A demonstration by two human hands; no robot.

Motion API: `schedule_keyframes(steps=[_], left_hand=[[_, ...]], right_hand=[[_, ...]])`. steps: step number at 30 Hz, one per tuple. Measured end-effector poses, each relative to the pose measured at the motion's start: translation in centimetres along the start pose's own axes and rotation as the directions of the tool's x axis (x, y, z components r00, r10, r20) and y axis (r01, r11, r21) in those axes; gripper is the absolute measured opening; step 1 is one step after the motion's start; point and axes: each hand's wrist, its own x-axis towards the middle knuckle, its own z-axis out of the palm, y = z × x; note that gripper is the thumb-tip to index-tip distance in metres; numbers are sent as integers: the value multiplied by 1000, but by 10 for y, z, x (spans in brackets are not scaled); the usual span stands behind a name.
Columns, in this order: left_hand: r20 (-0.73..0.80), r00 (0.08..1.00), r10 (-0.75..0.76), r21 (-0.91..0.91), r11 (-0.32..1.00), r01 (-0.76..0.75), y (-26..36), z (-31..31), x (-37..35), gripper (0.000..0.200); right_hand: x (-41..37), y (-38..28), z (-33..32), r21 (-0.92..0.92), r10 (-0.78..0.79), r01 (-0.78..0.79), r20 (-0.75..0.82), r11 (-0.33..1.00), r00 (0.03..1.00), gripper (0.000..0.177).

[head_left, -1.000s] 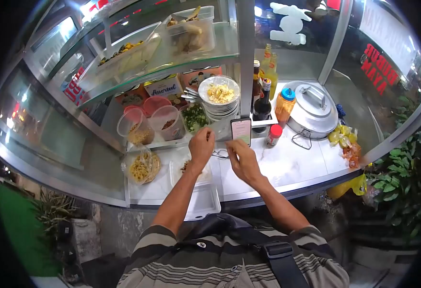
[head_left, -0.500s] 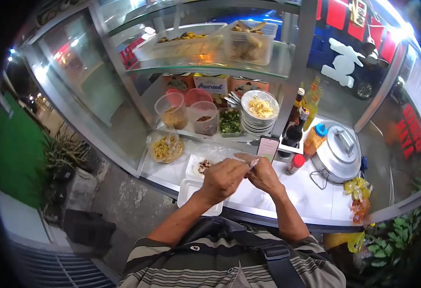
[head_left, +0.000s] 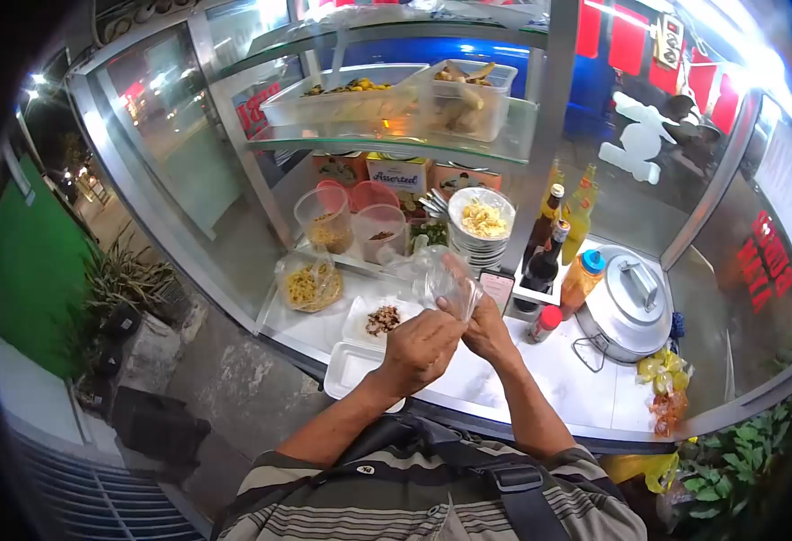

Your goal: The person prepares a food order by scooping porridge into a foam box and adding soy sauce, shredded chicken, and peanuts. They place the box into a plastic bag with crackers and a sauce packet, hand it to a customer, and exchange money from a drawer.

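Observation:
Over the counter's front, my left hand (head_left: pixel 421 353) and my right hand (head_left: pixel 489 328) are side by side, fingers closed on a clear plastic bag (head_left: pixel 437 275). The bag puffs up above my hands and partly covers the things behind it. Left of my hands lies an opened white foam box (head_left: pixel 353 368), its far half holding a small heap of brown chopped food (head_left: pixel 383 320). Behind the box sits a plastic bag of yellow crispy food (head_left: pixel 313 287). A phone (head_left: pixel 497 289) leans behind my right hand.
Plastic tubs (head_left: pixel 322 216), stacked plates (head_left: pixel 481 248) topped with shredded yellow food, and sauce bottles (head_left: pixel 545 257) line the back. To the right stand a red-capped jar (head_left: pixel 546 325), an orange bottle (head_left: pixel 582 284) and a lidded metal pot (head_left: pixel 629 311). A glass shelf (head_left: pixel 396 140) overhangs the counter.
The clear bag now stands up, spread out above my hands; before, little of it showed. My right hand has turned and shifted slightly. The view has shifted a little too.

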Motion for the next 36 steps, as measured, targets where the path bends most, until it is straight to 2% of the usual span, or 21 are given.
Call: schedule_keyframes(steps=[1,2,3,4,5,7,8,13,15,17,20,22,23,24,25,27,29,31,32,33,36], left_hand=[[3,1000,7,-11,1000,-7,1,4,1,25],[-27,1000,-9,25,1000,10,2,8,4,27],[-57,998,-24,60,998,27,3,11,5,29],[-63,996,-69,91,993,74,9,13,7,31],[-59,996,-65,81,994,70,10,16,8,31],[-21,995,-95,136,986,97,6,26,5,29],[-23,998,-51,137,989,53,-1,31,3,26],[42,999,-11,-48,999,13,19,32,13,20],[31,999,22,-81,996,-20,24,35,11,20],[-105,994,-30,58,998,36,17,38,13,20],[-164,981,-107,202,969,140,17,28,28,17],[-16,999,-35,174,984,37,1,26,26,15],[-12,1000,-28,163,986,30,-3,25,24,15],[27,1000,-8,103,995,5,-5,22,26,15],[60,998,17,41,999,-20,-7,20,30,14],[29,998,63,27,998,-64,-7,15,32,13],[39,997,64,-38,997,-63,-12,9,29,12],[22,998,66,-72,995,-64,-18,5,27,13],[21,998,58,-92,994,-56,-20,4,26,13],[23,999,49,-114,992,-46,-22,2,26,13],[22,998,59,-158,986,-55,-28,-6,22,11]], right_hand=[[0,2,0,-7,4,-4,-11,1000,1000,53],[0,7,2,294,151,-143,-3,945,989,52],[-1,12,4,566,282,-257,46,783,958,51],[-3,14,4,693,286,-236,45,681,957,53],[-5,16,3,691,290,-233,35,684,956,53],[-4,11,0,888,335,-314,198,336,921,67],[-3,16,2,891,220,-281,212,356,952,74],[10,10,-7,916,174,-249,202,315,964,71],[12,8,-10,870,145,-197,146,451,979,74],[12,4,-12,872,230,-225,134,435,964,75],[9,5,-5,888,245,-236,145,396,958,73],[12,12,2,945,185,-244,206,218,961,73],[13,13,5,960,151,-245,225,132,963,72],[13,6,10,947,198,-198,149,253,969,70],[16,6,10,946,197,-186,135,267,971,70],[23,18,13,879,179,-83,-3,469,984,65],[38,28,12,840,244,-117,-18,530,970,71],[48,16,12,825,274,-219,82,521,958,81],[45,11,17,869,242,-225,126,441,962,90],[46,13,20,867,244,-219,117,447,963,90],[55,24,29,909,252,-264,187,322,950,86]])
